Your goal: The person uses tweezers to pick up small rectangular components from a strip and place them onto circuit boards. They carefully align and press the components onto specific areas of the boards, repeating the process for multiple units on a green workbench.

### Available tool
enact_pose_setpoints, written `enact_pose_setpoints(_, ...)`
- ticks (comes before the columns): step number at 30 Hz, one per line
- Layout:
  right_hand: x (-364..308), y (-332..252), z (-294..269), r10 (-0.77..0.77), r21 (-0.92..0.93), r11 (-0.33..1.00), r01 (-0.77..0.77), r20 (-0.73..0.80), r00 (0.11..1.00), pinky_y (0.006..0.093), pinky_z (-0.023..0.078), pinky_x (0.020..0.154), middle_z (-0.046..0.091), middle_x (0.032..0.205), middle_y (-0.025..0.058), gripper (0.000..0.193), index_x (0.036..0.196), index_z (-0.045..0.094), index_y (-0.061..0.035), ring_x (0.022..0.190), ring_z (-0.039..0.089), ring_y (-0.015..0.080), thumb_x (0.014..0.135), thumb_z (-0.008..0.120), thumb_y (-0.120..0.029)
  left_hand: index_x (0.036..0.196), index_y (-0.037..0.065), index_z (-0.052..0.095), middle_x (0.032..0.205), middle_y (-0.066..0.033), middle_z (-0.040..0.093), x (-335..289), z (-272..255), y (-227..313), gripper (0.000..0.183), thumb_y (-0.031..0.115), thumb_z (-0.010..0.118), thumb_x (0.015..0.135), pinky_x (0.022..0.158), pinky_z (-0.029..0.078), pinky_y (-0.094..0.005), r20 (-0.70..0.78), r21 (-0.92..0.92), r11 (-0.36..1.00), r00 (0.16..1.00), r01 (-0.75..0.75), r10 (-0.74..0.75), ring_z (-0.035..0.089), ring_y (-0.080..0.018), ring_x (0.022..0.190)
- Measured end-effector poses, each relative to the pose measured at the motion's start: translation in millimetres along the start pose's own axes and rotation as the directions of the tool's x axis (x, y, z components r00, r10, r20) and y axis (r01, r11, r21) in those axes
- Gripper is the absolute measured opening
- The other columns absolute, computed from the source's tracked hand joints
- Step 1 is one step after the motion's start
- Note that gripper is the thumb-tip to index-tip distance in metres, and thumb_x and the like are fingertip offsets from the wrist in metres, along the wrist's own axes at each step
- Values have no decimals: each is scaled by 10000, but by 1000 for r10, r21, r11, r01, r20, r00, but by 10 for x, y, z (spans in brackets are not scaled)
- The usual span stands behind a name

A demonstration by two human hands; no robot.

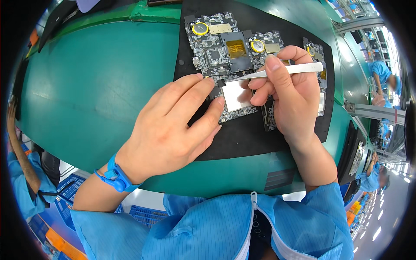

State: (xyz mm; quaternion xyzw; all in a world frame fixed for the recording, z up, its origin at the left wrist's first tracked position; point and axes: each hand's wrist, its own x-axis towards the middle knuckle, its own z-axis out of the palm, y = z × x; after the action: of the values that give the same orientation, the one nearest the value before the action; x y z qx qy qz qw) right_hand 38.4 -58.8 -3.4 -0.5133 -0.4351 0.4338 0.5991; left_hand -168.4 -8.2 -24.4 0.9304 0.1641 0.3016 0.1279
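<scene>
My right hand [291,89] is closed on a pair of silver tweezers [299,68]. Their tips point left, over the upper edge of a shiny metal shield plate [236,96] on the nearest circuit board [216,56]. My left hand [171,119] lies against the left side of that board, fingers extended, fingertips beside the plate. The board carries a yellow-rimmed coin cell [200,29] and an amber film patch [236,49]. A second board, with its own coin cell [257,46], lies to the right, partly hidden by my right hand.
The boards lie on a black mat [229,141] over a green worktop [99,82]. A third circuit board [321,82] rests near the mat's right edge. A blue wrist strap [117,175] circles my left wrist. Other people in blue work at both sides.
</scene>
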Motion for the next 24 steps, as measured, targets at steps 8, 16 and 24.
enact_pose_setpoints(8, -15, -3, -9, -9, 22, 1000, 10, -32, 999, 194, 487, 476, 610, 709, 105, 255, 1081, 377, -24, 520, 598, 114, 938, 547, -151, 994, 29, 655, 1117, -173, 567, 11, 3, 15, 412, 80, 734, 593, 852, 495, -406, -5, -14, 1000, 1000, 0, 0, 564, -349, 1028)
enact_pose_setpoints(16, -51, 22, -39, -11, 30, 999, 12, -31, 999, 191, 483, 474, 604, 707, 101, 249, 1076, 382, -27, 521, 593, 103, 937, 547, -151, 992, 32, 656, 1112, -174, 570, 18, 34, 66, 407, 81, 732, 595, 855, 496, -403, -9, -3, 1000, 1000, 1, -1, 564, -346, 1031)
enact_pose_setpoints(24, -61, 16, -30, -15, 18, 1000, 15, -30, 999, 185, 485, 474, 593, 718, 81, 243, 1073, 386, -25, 536, 594, 91, 934, 551, -137, 980, 27, 657, 1120, -173, 568, 25, 40, 74, 401, 81, 731, 590, 857, 495, -402, -6, 6, 1000, 1000, 0, 0, 562, -341, 1031)
